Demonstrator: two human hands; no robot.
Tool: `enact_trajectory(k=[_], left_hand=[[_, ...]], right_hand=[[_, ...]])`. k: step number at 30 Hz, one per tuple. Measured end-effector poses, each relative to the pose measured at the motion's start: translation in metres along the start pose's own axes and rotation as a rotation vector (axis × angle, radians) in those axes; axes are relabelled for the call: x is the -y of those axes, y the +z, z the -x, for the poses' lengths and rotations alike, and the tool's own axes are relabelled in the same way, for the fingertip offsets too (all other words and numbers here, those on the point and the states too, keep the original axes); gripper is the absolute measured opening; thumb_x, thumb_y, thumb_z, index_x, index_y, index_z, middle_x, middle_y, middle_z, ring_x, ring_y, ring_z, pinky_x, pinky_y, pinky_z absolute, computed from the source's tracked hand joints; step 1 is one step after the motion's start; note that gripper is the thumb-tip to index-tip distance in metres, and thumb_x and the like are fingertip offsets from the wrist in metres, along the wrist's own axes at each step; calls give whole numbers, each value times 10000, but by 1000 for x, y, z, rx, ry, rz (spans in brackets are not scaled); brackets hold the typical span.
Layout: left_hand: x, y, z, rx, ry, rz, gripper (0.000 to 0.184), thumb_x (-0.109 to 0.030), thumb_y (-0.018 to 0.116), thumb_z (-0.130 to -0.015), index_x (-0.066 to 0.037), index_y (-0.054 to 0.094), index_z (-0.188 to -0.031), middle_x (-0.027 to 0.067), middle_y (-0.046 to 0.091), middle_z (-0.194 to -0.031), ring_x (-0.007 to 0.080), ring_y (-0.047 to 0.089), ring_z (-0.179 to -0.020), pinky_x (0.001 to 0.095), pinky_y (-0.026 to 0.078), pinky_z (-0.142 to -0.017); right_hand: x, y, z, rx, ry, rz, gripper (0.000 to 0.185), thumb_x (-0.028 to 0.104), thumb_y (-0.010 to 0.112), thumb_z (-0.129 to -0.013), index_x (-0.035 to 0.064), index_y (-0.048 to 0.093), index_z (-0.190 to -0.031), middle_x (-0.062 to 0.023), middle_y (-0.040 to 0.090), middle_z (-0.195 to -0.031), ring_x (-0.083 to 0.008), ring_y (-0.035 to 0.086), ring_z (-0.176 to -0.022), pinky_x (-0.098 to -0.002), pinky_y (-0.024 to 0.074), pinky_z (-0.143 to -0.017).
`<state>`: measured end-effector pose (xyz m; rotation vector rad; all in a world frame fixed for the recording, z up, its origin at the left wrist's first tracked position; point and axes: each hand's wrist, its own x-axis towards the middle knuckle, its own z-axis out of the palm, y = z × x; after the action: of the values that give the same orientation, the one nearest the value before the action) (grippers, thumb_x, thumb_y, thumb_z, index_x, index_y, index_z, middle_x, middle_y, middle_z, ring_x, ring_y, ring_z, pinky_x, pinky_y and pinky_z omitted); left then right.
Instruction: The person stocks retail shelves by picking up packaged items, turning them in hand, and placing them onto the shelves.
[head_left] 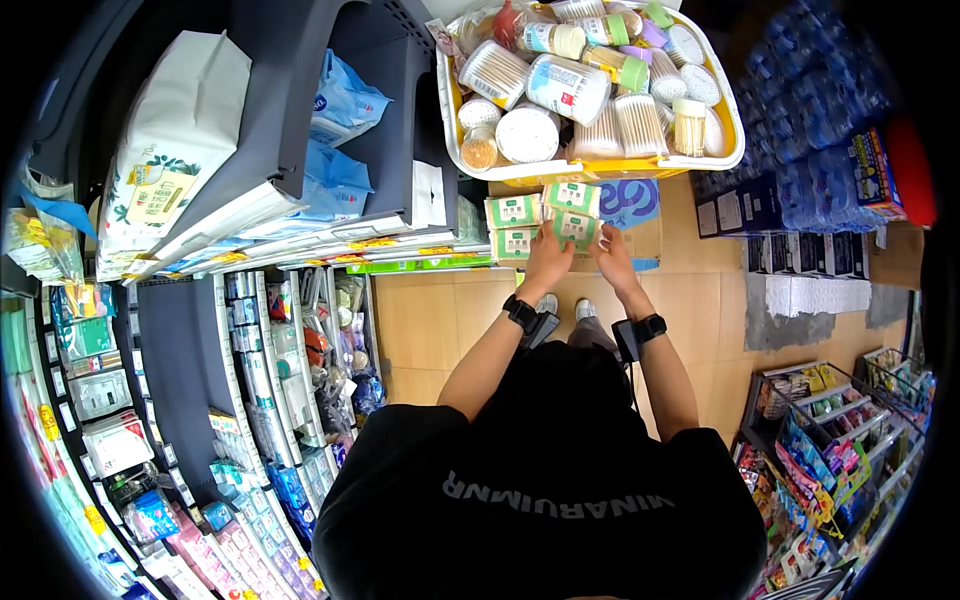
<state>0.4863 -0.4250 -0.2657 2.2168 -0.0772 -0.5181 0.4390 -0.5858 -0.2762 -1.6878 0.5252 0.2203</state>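
Both hands are at a small rectangular green-and-white pack (574, 229), centre of the scene, the near-right one in a cluster of four. Left hand (549, 260): fingers closed on its near-left part. Right hand (614, 264): grasping its right side. Three matching packs adjoin: far-right pack (572, 196), far-left pack (514, 211), near-left pack (513, 244). Brown cardboard with blue print (646, 238) shows just right of the cluster.

Just beyond: white-and-yellow plastic basket (738, 138), heaped with clear tubs of thin white-tipped sticks (495, 75). Left: dark grey shelf unit (285, 95) bearing blue plastic bags (350, 97) and a large white printed package (195, 110). Far right: stacked blue shrink-wrapped bottles (812, 90). Near right: black rack of colourful packets (825, 435). Floor (440, 330): tan tile.
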Motion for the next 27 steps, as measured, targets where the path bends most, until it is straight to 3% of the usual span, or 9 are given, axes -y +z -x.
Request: enact_trajectory(k=[10, 12, 16, 18, 27], left_hand=[[-9, -8, 17, -27, 4, 52, 676, -233, 649, -862, 78, 355, -1386, 356, 487, -1319, 522, 492, -1192, 521, 416, -1038], [-14, -11, 23, -95, 42, 8, 595, -254, 643, -875, 78, 439, -1325, 299, 576, -1240, 440, 563, -1160, 466, 451, -1001], [-12, -21, 28, -92, 79, 141, 586, -245, 644, -901, 76, 428, -1342, 261, 582, -1255, 365, 590, -1151, 421, 491, -960], [-15, -27, 33, -93, 95, 214, 561, -228, 639, -932, 59, 421, -1362, 221, 585, -1263, 285, 600, -1146, 369, 521, -900], [-108, -101, 106, -57, 159, 473, 508, -185, 639, -950, 22, 449, -1373, 127, 586, -1190, 202, 598, -1036, 314, 516, -812]], right_hand=[[10, -6, 15, -48, -20, -80, 618, 138, 651, -848, -38, 395, -1383, -216, 502, -1350, -326, 493, -1259, -411, 411, -1051], [5, -9, 18, -69, -77, -84, 602, 126, 642, -853, -29, 398, -1381, -208, 503, -1352, -322, 493, -1261, -413, 409, -1052], [20, -20, 38, -62, -171, -181, 565, 85, 614, -868, -5, 403, -1384, -182, 508, -1355, -303, 503, -1253, -406, 413, -1047], [35, -27, 52, -42, -185, -241, 548, 71, 604, -873, -4, 411, -1380, -174, 517, -1347, -285, 510, -1246, -391, 418, -1043], [132, -72, 127, 10, -349, -320, 425, 22, 558, -917, 7, 517, -1339, -113, 575, -1291, -197, 537, -1180, -320, 433, -1020]])
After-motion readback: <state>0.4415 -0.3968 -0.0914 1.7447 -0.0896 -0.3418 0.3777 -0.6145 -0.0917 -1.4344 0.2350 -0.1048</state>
